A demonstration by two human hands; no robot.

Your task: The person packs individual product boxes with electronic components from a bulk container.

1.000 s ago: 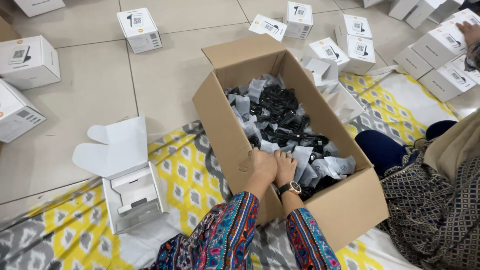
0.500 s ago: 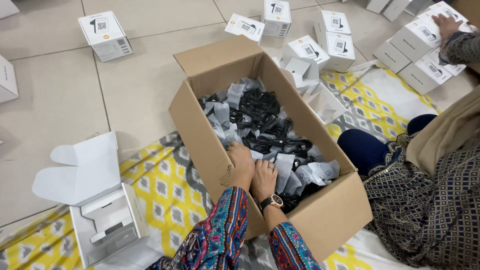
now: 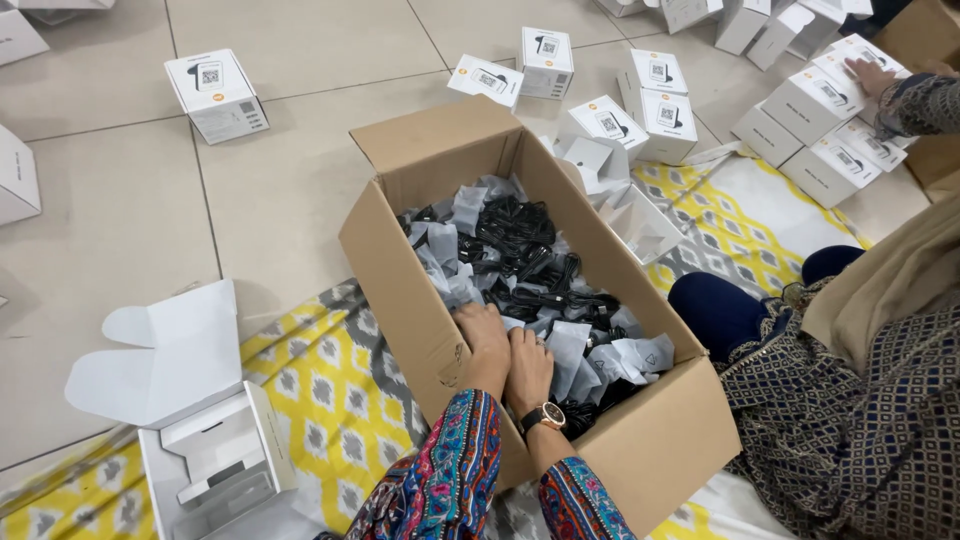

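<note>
— Inside the cardboard box [image 3: 395, 250], centre of view?
— Black cables in small bags [image 3: 520, 265]. Left hand [image 3: 484, 335] and right hand [image 3: 529, 362] at six o'clock, fingers buried; spread or pinching, cannot tell.
— At eight o'clock?
— Open white box [image 3: 190, 420].

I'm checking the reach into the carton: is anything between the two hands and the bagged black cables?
Nothing visible. The left hand and right hand are already inside the open cardboard box, resting on the bagged cables. The flaps are folded outward, away from the opening.
</note>
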